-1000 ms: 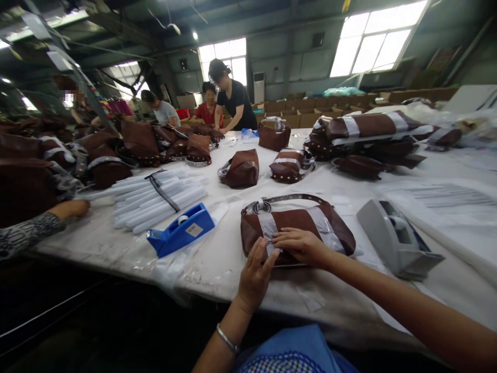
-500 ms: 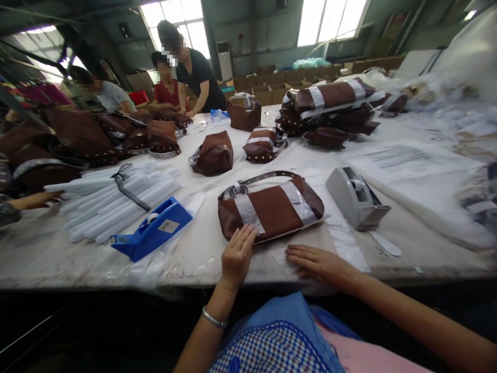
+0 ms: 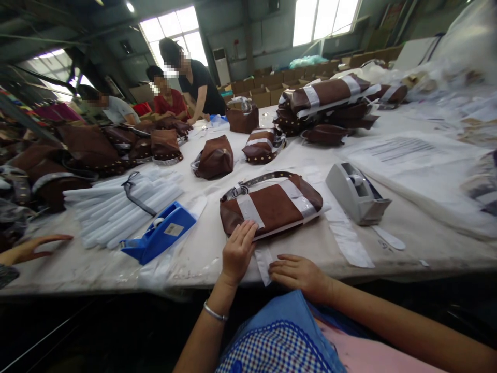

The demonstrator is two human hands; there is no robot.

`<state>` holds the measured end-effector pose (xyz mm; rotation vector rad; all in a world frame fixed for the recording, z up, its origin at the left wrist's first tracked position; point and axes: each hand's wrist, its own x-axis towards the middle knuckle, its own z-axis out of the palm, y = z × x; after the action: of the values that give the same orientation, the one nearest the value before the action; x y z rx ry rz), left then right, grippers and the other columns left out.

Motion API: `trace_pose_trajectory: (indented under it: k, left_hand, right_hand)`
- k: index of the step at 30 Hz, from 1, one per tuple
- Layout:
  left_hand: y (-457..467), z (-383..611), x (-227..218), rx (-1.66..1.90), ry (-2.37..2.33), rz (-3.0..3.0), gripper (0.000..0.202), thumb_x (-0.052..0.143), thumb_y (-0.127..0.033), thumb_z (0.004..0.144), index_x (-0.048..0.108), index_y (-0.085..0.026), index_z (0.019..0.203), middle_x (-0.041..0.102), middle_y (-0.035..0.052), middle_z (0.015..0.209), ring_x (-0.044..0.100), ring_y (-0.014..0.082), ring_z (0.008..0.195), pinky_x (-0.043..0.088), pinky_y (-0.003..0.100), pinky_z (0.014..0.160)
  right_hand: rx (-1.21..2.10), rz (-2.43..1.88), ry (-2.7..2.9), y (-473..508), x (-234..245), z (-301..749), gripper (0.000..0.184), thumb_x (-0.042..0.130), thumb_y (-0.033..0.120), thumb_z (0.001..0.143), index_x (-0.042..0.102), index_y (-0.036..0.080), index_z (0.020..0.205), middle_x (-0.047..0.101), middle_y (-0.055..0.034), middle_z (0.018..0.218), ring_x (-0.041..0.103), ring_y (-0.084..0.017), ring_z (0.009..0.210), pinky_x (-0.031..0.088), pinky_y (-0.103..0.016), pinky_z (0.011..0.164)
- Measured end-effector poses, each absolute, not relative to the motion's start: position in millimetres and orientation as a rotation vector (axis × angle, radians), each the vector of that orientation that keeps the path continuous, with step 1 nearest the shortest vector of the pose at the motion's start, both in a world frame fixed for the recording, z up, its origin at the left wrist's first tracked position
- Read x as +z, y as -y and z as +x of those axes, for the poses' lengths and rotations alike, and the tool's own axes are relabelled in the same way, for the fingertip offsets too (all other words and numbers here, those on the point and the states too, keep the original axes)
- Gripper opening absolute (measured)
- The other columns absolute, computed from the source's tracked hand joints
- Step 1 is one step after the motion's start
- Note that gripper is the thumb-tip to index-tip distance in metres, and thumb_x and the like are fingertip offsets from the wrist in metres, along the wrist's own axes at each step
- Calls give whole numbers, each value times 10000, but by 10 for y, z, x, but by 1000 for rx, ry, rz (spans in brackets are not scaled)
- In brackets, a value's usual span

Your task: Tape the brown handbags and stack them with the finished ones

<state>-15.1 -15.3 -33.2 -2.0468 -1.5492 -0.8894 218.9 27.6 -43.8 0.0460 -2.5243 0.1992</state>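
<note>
The brown bag is lying on the tabletop before the person, two pale bands crossing its body. The left hand is resting its fingers, nearly straight and close together, on the bag's near edge, gripping nothing. The right hand is hovering or resting beside a white strip; whether its loosely extended fingers are pinching it, I cannot tell. A blue tape dispenser is standing left of the bag (a gray dispenser is sitting to its right).
</note>
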Motion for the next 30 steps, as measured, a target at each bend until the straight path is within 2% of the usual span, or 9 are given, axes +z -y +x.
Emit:
trace_pose_trajectory:
  k: [5,10,14,19,25,30]
  left_hand:
    - [190,-148,-453,-869,1531,-2057,623,536,-98,932,350,-198,1518,619,94,1390,524,212,1351,486,430,1126]
    - [256,-152,-534,-809,1553,-2117,617,454,-67,948,300,-177,1536,557,102,1456,419,203,1430,444,435,1165]
    - [294,-200,-556,-740,1532,-2198,570,410,-57,960,325,-132,1519,513,126,1492,344,214,1470,416,451,1182]
    - [293,-220,-560,-768,1518,-2192,535,384,-70,980,352,-146,1508,545,145,1459,391,225,1447,424,450,1175]
    - [311,-225,-581,-862,1511,-2192,542,414,-59,973,369,-179,1499,653,109,1296,508,208,1364,430,459,1171]
    - [299,-260,-540,-861,1475,-2192,479,488,-74,960,461,-167,1429,661,90,1315,521,185,1351,447,425,1162]
  right_hand:
    - [264,61,2492,-302,-415,2168,213,464,126,1007,626,106,1145,729,-123,1113,616,-207,1200,485,-419,1087]
    - [330,94,2479,-368,-390,2175,230,458,126,1010,615,113,1177,723,-133,1136,632,-194,1172,482,-412,1093]
    - [412,44,2564,-391,-440,2181,258,433,150,1021,624,136,1194,698,-127,1215,646,-186,1147,506,-376,1062]
    - [504,-78,2648,-399,-497,2160,366,394,164,1029,565,162,1352,677,-127,1257,642,-194,1157,540,-354,1000]
    - [377,77,2551,-434,-481,2158,303,454,144,1009,636,162,1250,702,-152,1201,655,-231,1144,551,-414,988]
    - [318,99,2562,-441,-482,2184,311,435,131,1011,617,138,1263,714,-139,1183,667,-214,1130,560,-384,987]
